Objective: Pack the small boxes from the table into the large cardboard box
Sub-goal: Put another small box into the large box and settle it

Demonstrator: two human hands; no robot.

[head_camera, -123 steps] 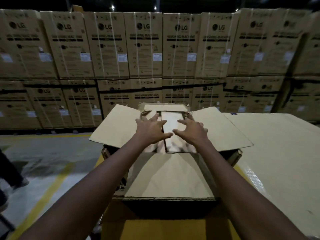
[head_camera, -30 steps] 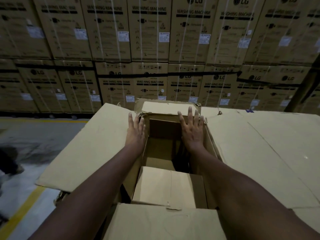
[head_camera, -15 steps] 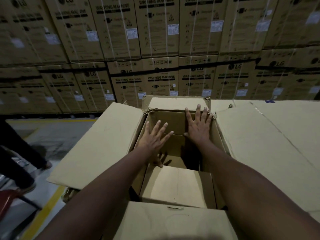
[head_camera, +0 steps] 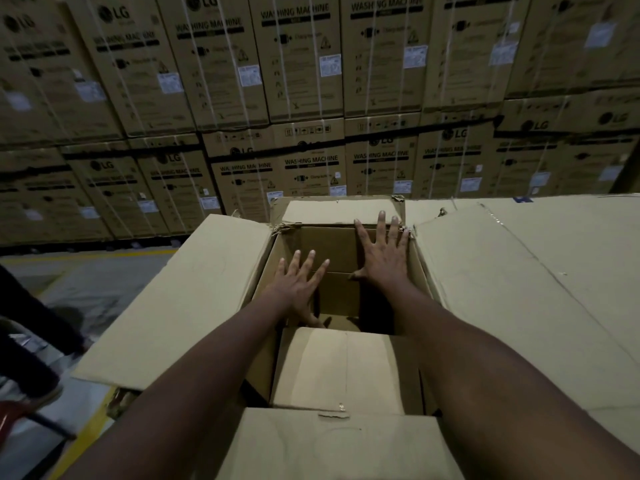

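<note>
The large cardboard box (head_camera: pixel 180 299) stands open in front of me with its flaps spread outward. Inside it, at the near end, lies a small closed cardboard box (head_camera: pixel 343 368). Beyond that box the interior is a dark gap. My left hand (head_camera: pixel 299 282) hovers over the opening with fingers spread and holds nothing. My right hand (head_camera: pixel 382 254) lies flat, fingers apart, against the inner far right wall, its fingertips at the rim.
A broad sheet of flat cardboard (head_camera: pixel 540 289) covers the surface to the right. A wall of stacked washing machine cartons (head_camera: pixel 311 98) rises behind. At the left are grey floor with a yellow line (head_camera: pixel 83 441) and a person's dark legs (head_camera: pixel 31 341).
Since four seconds ago both hands have let go of the small box, which now sits low in the large box. In the last second my left hand moved off the left flap over the opening.
</note>
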